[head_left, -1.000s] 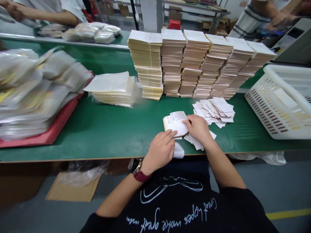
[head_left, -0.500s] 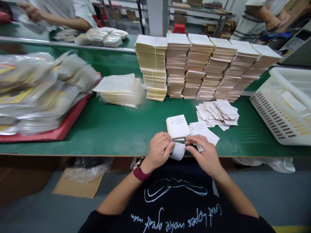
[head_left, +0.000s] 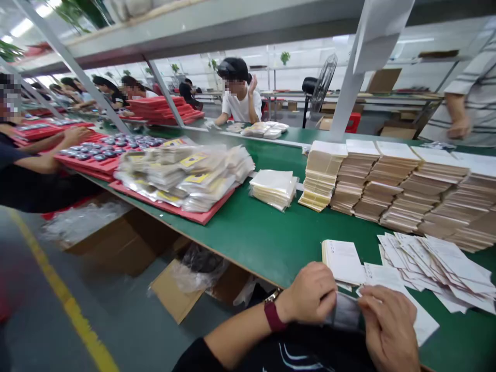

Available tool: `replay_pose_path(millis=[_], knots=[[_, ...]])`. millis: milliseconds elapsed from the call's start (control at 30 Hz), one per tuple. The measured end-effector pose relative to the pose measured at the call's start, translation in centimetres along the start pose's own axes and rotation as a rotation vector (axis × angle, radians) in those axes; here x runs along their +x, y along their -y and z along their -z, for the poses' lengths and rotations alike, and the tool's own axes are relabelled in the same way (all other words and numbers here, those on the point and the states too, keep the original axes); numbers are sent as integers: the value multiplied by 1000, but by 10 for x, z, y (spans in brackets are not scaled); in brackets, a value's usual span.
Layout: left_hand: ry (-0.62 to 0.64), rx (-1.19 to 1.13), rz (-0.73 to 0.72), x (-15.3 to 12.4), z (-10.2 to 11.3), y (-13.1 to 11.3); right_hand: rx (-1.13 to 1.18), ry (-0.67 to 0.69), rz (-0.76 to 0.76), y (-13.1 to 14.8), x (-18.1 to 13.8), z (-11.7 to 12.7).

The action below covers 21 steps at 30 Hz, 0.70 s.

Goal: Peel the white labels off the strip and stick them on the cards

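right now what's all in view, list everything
green workbench: one, green, running across the view
stacked cards: several stacks, cream and tan, far side of the bench
loose sheets: one pile, white, near right
small card stack: one, white, beside the loose sheets
clear sleeves: one stack, clear and cream, mid bench
bagged packets: one heap, clear with yellow labels, on a red tray
cardboard boxes: at least two, brown, under the bench
co-worker in white shirt: one, beyond the bench
co-worker in striped shirt: one, far right
small sheet: one, grey in shadow, between the hands
left hand: one, red-strapped watch, on the small sheet
right hand: one, at the small sheet's right
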<state>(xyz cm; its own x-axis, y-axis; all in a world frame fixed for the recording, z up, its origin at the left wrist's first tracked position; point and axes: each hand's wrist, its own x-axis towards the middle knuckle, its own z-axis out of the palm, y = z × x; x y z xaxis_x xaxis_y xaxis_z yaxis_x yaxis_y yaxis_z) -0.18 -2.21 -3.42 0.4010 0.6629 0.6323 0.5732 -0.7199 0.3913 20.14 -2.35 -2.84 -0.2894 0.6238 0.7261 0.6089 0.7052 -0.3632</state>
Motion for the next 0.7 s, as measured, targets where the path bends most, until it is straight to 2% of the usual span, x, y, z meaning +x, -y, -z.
replay_pose_path(millis=[67, 100, 167, 233, 267, 333, 400, 533, 700], knots=[[20, 9, 6, 0, -3, 2, 36, -65, 103, -4, 4, 1], [28, 19, 4, -1, -4, 3, 94, -83, 100, -6, 9, 3], [23, 42, 6, -1, -5, 5, 253, -149, -30, -10, 23, 9], [-2, 59, 10, -1, -4, 5, 366, -250, -247, -13, 44, 14], [-11, 66, 9, -1, -2, 4, 321, -260, -353, -16, 55, 15], [-15, 77, -8, 1, 1, 1, 217, -159, -475, -23, 75, 13], [2, 82, -19, 3, 4, -2, 276, -4, -543, -33, 87, 5], [24, 100, -14, 5, 5, -2, 398, 201, -725, -49, 83, -18], [49, 130, -40, 4, 2, 0, 407, 251, -726, -47, 74, -27]])
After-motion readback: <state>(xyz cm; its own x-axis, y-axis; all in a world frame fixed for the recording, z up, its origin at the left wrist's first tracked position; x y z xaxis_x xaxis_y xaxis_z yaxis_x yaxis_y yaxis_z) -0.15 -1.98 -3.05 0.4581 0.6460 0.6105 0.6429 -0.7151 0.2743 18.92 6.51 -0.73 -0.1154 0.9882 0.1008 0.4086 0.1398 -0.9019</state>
